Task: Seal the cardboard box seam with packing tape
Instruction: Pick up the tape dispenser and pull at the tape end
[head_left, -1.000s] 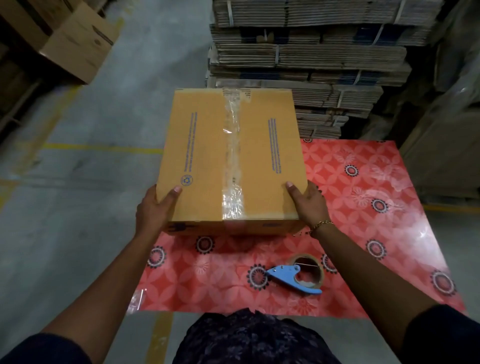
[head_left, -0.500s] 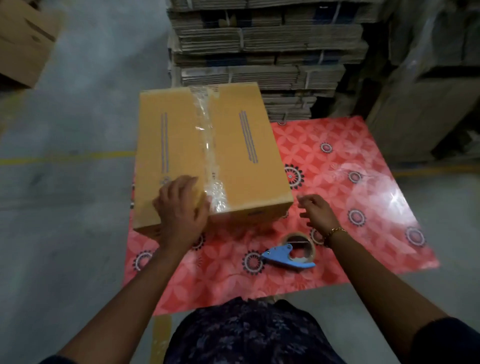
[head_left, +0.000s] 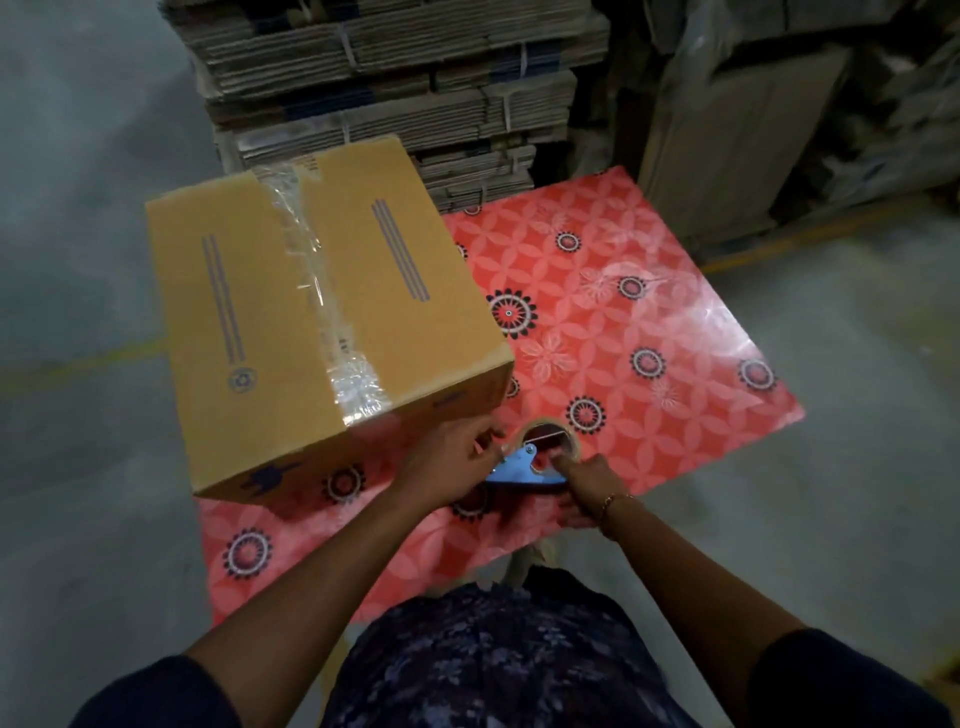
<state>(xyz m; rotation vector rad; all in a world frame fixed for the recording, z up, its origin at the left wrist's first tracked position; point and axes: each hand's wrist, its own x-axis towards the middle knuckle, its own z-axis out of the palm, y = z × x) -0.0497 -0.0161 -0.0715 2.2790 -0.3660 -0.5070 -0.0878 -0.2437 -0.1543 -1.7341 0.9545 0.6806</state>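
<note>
A closed brown cardboard box (head_left: 244, 332) sits on the left part of the red patterned table (head_left: 623, 332), with a strip of clear tape (head_left: 322, 291) along its middle seam. Just right of the box's near corner lies the blue tape dispenser (head_left: 522, 470) with its roll of tape (head_left: 549, 440). My right hand (head_left: 584, 491) grips the dispenser from the right. My left hand (head_left: 449, 460) is at its left end, fingers pinched at the tape's loose end; whether they hold it I cannot tell.
Bundled stacks of flat cardboard (head_left: 395, 78) rise behind the table. Large cardboard sheets and plastic-wrapped goods (head_left: 753, 130) stand at the back right. Grey concrete floor (head_left: 78, 493) with a yellow line lies to the left.
My left hand left the box top and came to the dispenser. My right hand closed on the dispenser. The box now sits turned a little and further left in view.
</note>
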